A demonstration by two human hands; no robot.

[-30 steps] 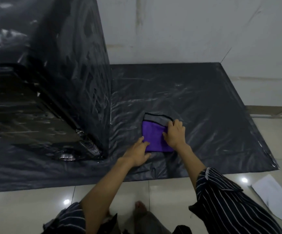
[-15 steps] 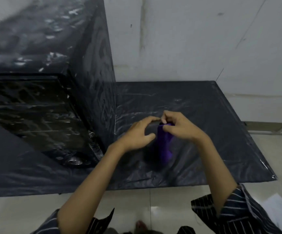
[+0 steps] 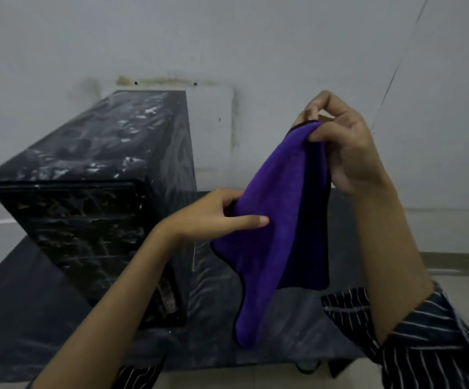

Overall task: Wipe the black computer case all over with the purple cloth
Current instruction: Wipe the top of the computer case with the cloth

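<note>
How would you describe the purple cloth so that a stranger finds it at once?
Find the black computer case standing on the black sheet by the grey wall. Right of it, the right hand pinches the top of a hanging cloth and the left hand holds its side. It is the only purple thing here.

The purple cloth (image 3: 267, 220) hangs in the air, pinched at its top edge by the right hand (image 3: 345, 147). The left hand (image 3: 213, 217) holds its left side, thumb laid across it. The black computer case (image 3: 95, 197) stands upright on black plastic sheeting (image 3: 31, 318), left of the cloth.
</note>
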